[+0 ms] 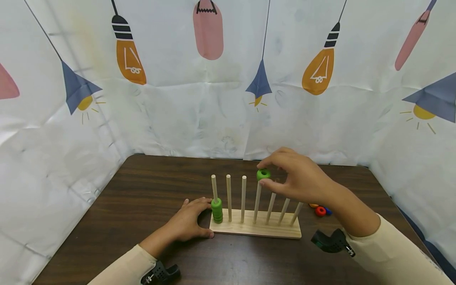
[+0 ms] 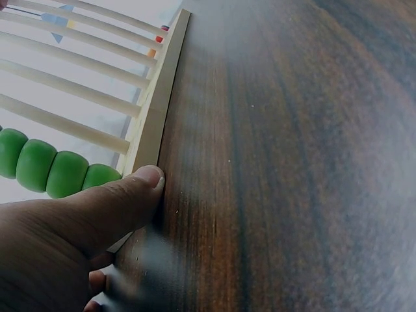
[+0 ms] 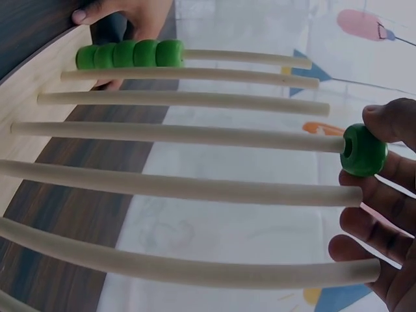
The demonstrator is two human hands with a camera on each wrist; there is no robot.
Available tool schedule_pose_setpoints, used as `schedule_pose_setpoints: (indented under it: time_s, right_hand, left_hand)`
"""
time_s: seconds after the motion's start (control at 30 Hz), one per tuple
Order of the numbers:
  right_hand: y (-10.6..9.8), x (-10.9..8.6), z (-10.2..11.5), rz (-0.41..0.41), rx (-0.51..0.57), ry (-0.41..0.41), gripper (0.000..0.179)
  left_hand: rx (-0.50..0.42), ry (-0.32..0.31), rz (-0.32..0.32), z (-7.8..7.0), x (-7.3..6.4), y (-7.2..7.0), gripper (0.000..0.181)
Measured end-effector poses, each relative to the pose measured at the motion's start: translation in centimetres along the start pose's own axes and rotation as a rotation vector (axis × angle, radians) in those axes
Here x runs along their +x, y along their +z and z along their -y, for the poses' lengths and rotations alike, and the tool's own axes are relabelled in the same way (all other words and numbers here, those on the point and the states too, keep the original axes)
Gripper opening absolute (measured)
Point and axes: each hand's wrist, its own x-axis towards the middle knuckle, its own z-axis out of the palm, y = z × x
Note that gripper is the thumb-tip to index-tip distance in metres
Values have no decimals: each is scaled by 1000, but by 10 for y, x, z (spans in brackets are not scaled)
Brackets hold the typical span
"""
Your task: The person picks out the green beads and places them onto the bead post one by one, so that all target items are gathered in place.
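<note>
A wooden stand (image 1: 254,228) with a row of upright pegs sits on the table. Green beads (image 1: 217,211) are stacked on its leftmost peg. My left hand (image 1: 189,221) grips the stand's left end, the thumb (image 2: 148,175) against the front edge and the fingers partly hidden round the side. Above, my right hand (image 1: 303,178) pinches one green bead (image 3: 369,151) between thumb and fingers. That bead is at the tip of the fourth peg from the left, its hole facing the peg; whether the tip has entered, I cannot tell.
Several loose beads lie to the right of the stand, including a red one (image 1: 320,211), partly behind the right forearm. The dark wooden table (image 1: 142,190) is bordered by a white printed sheet (image 1: 171,118) at back and sides.
</note>
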Motion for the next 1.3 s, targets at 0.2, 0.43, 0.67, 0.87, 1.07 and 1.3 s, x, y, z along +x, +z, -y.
schedule_pose_setpoints:
  time_s: [0.2,0.43,0.67,0.87,1.07,1.3]
  right_hand:
    - [3,4,2,-6,3,-21,31]
    - [6,7,6,0,8,-18,31]
    - [9,12,9,-4,6,-37,31]
    - [13,17,11,-1,-1,-44,31]
    - [17,22,13,10,-2,-35,31]
    - [20,26,16,29,6,-11,29]
  left_hand:
    - [-1,3,-1,0,0,0,75]
    - [-5,2,4,1,0,0,74]
    - [-8,0,3,1,-1,0,75]
    - [-7,-1,2,2,-1,0,75]
    - [-9,1,-1,1,-1,1,75]
    - [-6,-9,5,1,-1,1,76]
